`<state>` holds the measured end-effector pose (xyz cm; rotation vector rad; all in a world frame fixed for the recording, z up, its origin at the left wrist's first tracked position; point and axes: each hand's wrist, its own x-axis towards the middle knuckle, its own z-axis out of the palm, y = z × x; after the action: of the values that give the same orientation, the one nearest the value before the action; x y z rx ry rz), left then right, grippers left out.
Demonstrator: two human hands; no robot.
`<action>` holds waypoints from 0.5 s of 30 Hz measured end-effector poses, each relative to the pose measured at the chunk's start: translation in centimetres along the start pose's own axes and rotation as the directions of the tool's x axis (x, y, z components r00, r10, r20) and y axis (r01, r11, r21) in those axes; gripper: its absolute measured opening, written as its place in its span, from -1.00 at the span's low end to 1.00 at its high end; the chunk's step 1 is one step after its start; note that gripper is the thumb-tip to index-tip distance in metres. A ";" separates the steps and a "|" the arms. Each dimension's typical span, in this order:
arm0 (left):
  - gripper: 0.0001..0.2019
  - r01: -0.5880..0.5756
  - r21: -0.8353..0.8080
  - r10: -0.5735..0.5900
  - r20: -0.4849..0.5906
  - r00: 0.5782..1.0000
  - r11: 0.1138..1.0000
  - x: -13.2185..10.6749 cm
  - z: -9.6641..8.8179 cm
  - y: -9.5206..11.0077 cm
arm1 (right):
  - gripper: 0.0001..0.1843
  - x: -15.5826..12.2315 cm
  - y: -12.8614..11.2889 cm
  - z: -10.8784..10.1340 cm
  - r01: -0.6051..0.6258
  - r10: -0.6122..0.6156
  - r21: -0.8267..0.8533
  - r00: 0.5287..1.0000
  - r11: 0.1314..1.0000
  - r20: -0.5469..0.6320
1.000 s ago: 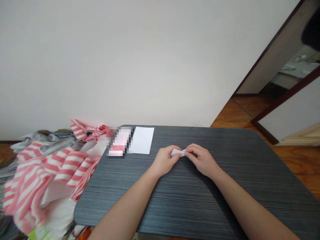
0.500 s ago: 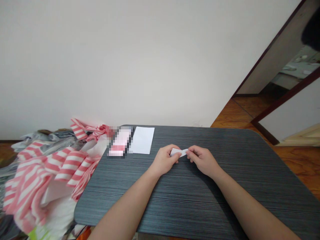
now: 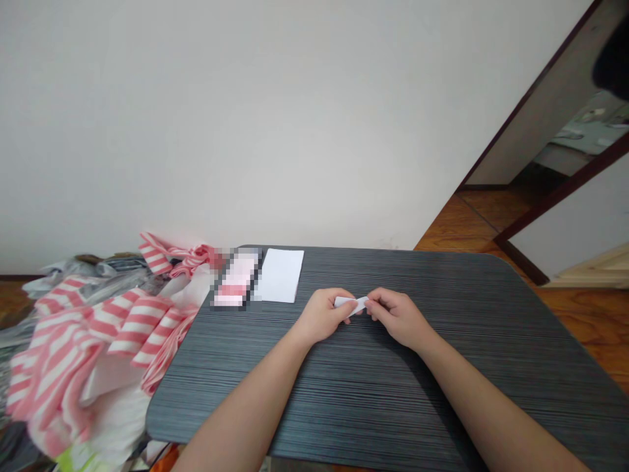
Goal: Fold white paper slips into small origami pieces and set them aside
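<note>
Our left hand (image 3: 323, 316) and right hand (image 3: 397, 314) pinch, fingers closed, the ends of a small folded paper strip (image 3: 350, 303), its long axis running left to right above the dark table (image 3: 373, 393), with neither hand nearer.

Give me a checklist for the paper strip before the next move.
left hand gripping paper strip: ok
right hand pinching its other end: ok
Strip's creases: cannot tell, fingers cover part of it
Strip apart from striped cloth: ok
white sheet flat on table, away from the hands: ok
blurred item beside the sheet, what it is: cannot tell
</note>
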<state>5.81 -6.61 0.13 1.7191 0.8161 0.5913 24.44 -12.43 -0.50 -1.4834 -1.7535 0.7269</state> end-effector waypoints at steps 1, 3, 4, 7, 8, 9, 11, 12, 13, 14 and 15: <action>-0.70 -0.003 -0.013 0.003 0.001 1.000 1.000 0.0 0.0 0.0 | -0.80 0.0 0.0 0.0 0.002 -0.002 0.017 1.000 1.000 0.000; -0.71 -0.007 -0.040 0.007 0.008 1.000 0.999 0.0 0.1 0.1 | -0.83 0.0 0.0 0.1 0.007 -0.008 0.059 1.000 0.998 0.005; -0.71 -0.008 -0.053 0.008 0.010 1.000 0.999 0.0 0.1 0.1 | -0.84 0.0 0.0 0.1 0.012 -0.012 0.080 1.000 0.997 0.006; -0.72 -0.001 -0.095 0.003 0.013 1.000 0.995 0.0 0.1 0.3 | -0.83 0.0 0.0 0.2 0.022 -0.022 0.131 1.000 0.991 -0.001; -0.73 0.002 -0.109 0.000 0.014 1.000 0.994 0.0 0.1 0.3 | -0.83 0.0 0.0 0.2 0.022 -0.022 0.147 1.000 0.989 -0.007; -0.73 0.005 -0.122 -0.003 0.016 1.000 0.993 0.0 0.1 0.4 | -0.82 0.0 0.0 0.2 0.022 -0.020 0.162 1.000 0.987 -0.010; -0.73 0.016 -0.143 -0.013 0.019 1.000 0.990 0.0 0.0 0.5 | -0.81 0.0 0.0 0.2 0.027 -0.025 0.179 1.000 0.983 -0.010; -0.73 0.022 -0.152 -0.020 0.019 1.000 0.988 0.0 0.0 0.5 | -0.81 0.0 0.0 0.2 0.034 -0.033 0.180 0.999 0.983 -0.009; -0.73 0.029 -0.160 -0.026 0.020 0.999 0.987 0.1 0.0 0.5 | -0.81 0.0 0.0 0.2 0.044 -0.044 0.177 0.999 0.983 -0.007; -0.73 0.034 -0.167 -0.031 0.022 0.999 0.985 0.1 0.0 0.5 | -0.80 0.0 0.0 0.2 0.057 -0.056 0.173 0.998 0.983 -0.006; -0.73 0.037 -0.173 -0.034 0.024 0.999 0.984 0.1 0.0 0.5 | -0.80 0.0 0.0 0.1 0.071 -0.071 0.170 0.997 0.983 -0.006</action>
<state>5.99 -6.67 0.61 1.5469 0.7571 0.6017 24.34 -12.41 -0.59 -1.3008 -1.6903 0.8176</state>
